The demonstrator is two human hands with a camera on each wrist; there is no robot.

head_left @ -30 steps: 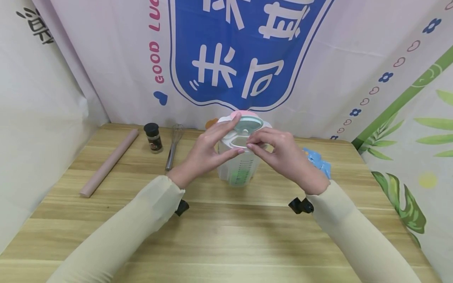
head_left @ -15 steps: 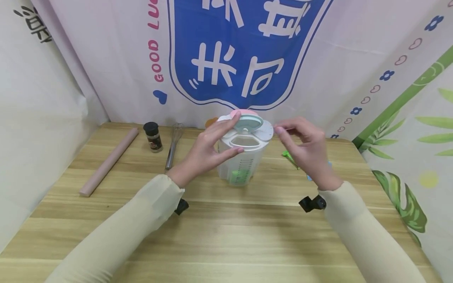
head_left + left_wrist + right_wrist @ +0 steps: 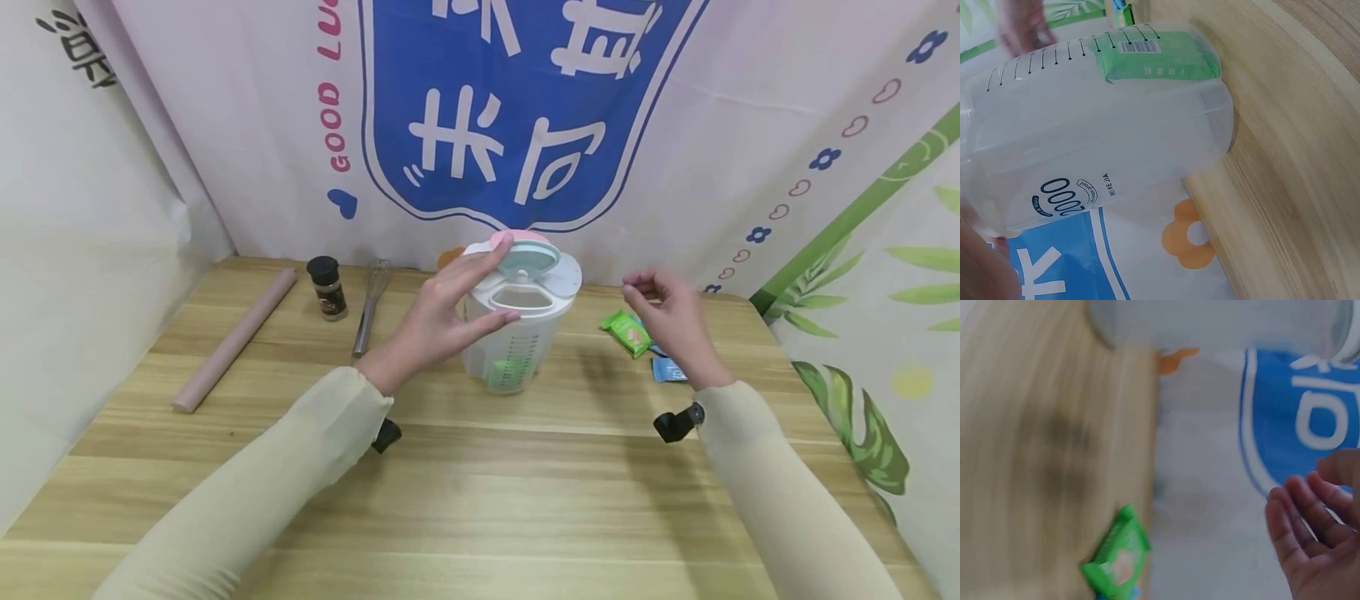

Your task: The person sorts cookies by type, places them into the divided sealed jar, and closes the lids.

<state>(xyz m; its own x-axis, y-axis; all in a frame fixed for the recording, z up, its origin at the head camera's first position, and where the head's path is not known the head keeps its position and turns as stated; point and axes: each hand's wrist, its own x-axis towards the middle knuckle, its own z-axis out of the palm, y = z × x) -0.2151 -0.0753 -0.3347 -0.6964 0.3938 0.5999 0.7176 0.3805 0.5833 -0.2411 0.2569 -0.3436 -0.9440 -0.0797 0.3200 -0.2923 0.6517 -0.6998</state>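
A tall translucent storage container (image 3: 497, 346) with a white top stands on the table, marked with a printed scale. Its teal flap (image 3: 531, 261) is raised above the opening. My left hand (image 3: 423, 329) holds the container at its top, thumb across the front rim and fingers up by the flap. Through the wall shows a green packet (image 3: 1160, 59) at the bottom. To the right, my right hand (image 3: 671, 325) hovers with loosely curled fingers and nothing in them. Beneath it lie another green packet (image 3: 628, 334) and blue packets (image 3: 666, 369).
Left of the container are a metal whisk (image 3: 366, 317), a black-capped spice jar (image 3: 328, 292) and a pink rolling pin (image 3: 236, 340). A printed cloth (image 3: 675, 167) hangs along the back edge of the wooden table (image 3: 480, 517).
My right hand has moved away from the container's opening to the right, uncovering the green packet on the table. The left hand has stayed at the container's top.
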